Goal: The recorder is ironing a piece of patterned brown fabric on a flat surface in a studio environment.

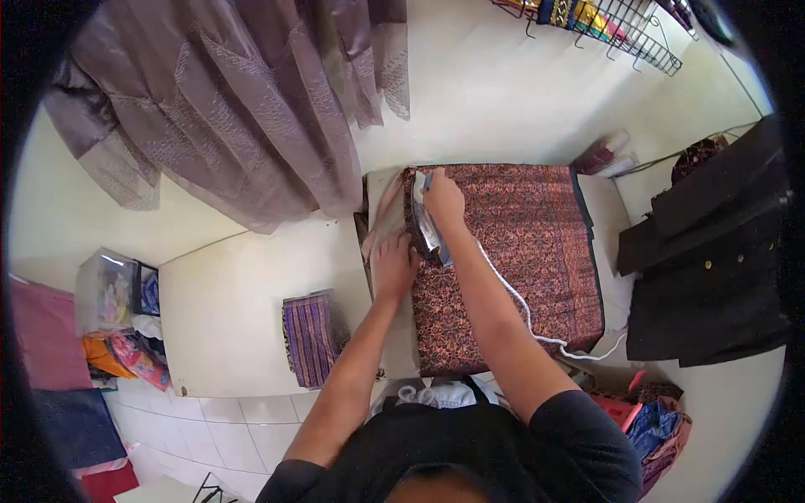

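Note:
My right hand [445,200] is wrapped around the handle of a clothes iron [428,231]. The iron rests near the left edge of a red-brown and black patterned cloth [522,251], spread over a padded surface. My left hand [394,264] lies flat just left of the iron, its fingertips on the cloth's dark folded edge. Beside it, a sheer beige-pink strip of fabric [385,217] runs up along that edge. A white fabric-covered cord [516,295] trails from under my right forearm toward the lower right. Much of the iron's handle is hidden by my fingers.
A folded purple striped cloth [311,339] lies on the pale tabletop [220,308] to the left. Mauve garments [251,113] hang at upper left, dark garments [704,270] at right. A wire rack [619,31] is on the wall. Below right stands a red basket [616,409] with clothes.

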Tool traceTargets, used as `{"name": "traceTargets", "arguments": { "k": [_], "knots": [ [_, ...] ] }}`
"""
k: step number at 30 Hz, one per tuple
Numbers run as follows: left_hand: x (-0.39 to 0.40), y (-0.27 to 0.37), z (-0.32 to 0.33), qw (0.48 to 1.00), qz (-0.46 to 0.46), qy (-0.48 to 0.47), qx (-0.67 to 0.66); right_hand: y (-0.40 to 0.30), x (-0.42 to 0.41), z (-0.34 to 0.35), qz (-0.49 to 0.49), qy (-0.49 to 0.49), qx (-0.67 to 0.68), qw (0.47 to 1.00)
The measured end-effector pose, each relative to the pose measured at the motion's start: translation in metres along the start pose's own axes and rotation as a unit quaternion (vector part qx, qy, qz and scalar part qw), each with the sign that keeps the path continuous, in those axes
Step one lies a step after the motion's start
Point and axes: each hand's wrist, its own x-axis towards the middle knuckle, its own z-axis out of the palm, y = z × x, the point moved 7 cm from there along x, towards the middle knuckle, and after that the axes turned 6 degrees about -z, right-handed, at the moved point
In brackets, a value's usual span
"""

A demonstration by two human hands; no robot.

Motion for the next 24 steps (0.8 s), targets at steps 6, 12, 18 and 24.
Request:
{"name": "traceTargets", "arguments": {
  "k": [6,12,18,24],
  "knots": [
    [0.001,-0.015,-0.003,0.998,-0.025,-0.006,0.064,-0.002,-0.051,-0.008,-0.05,-0.024,0.015,0.998],
    [-0.002,0.022,0.0,0.986,0.082,-0.067,0.129,0.055,-0.046,-0.041,0.006,0.009,-0.042,0.999],
    [-0.003,0.019,0.024,0.992,0.066,-0.081,0.071,0.071,0.013,-0.033,0.009,0.002,-0.05,0.999],
    [0.004,0.047,0.026,0.985,0.014,-0.046,0.168,0.082,-0.033,-0.053,0.013,-0.031,-0.045,0.998]
  ]
}}
